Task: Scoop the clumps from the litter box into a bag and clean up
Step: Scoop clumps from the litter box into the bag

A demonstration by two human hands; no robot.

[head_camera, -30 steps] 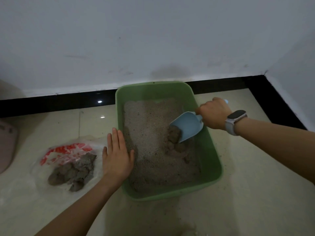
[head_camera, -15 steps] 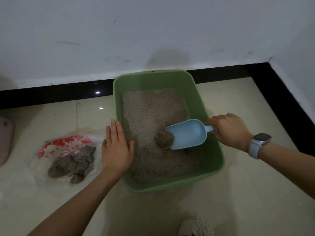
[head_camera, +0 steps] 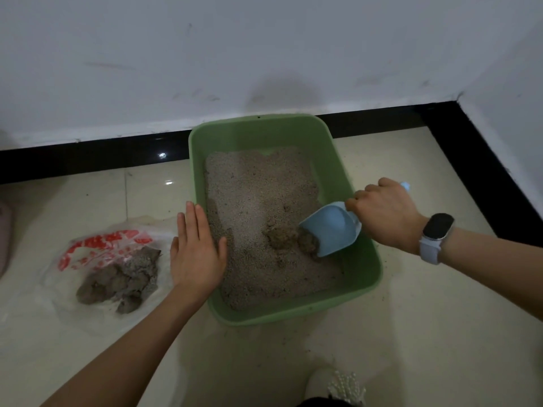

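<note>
Fingers of the right hand (head_camera: 385,214) curl round the blue scoop (head_camera: 332,229), its lip against clumps (head_camera: 291,237) in the green box (head_camera: 264,130). Left hand (head_camera: 197,251) lies flat on the box's rim. Bag (head_camera: 117,259) sits left on glossy cream tiles (head_camera: 440,333) by a white wall (head_camera: 205,54).

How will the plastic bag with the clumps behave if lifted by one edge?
The plastic bag is thin, crinkled film lying flat, so it is probably floppy. The clumps sit piled on it, so they would likely slide or spill. It looks bottom-heavy with that load, so gather the edges first.
</note>
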